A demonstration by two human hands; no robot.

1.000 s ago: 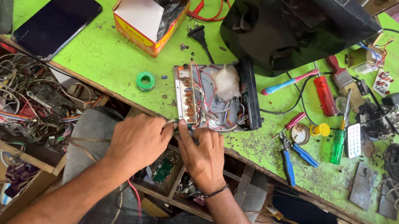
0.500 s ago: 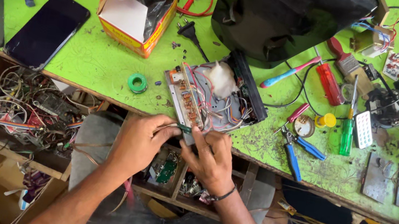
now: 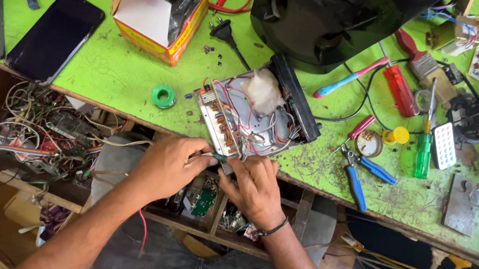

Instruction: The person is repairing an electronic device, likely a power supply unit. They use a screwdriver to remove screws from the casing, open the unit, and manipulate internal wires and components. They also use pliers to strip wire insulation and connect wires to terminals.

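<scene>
Head view: at the green surface's (image 3: 99,74) six-o'clock edge, the left hand (image 3: 167,164) and right hand (image 3: 254,186) pinch a small green-tipped part (image 3: 219,158) against an open chassis (image 3: 255,118), light, wiry, likely fragile; best held by its frame.

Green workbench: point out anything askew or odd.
The opened electronic unit hangs crooked over the front edge of the table, loose wires spilling out, where the left hand and right hand meet. The cardboard box lies tipped on its side, flaps open.
</scene>
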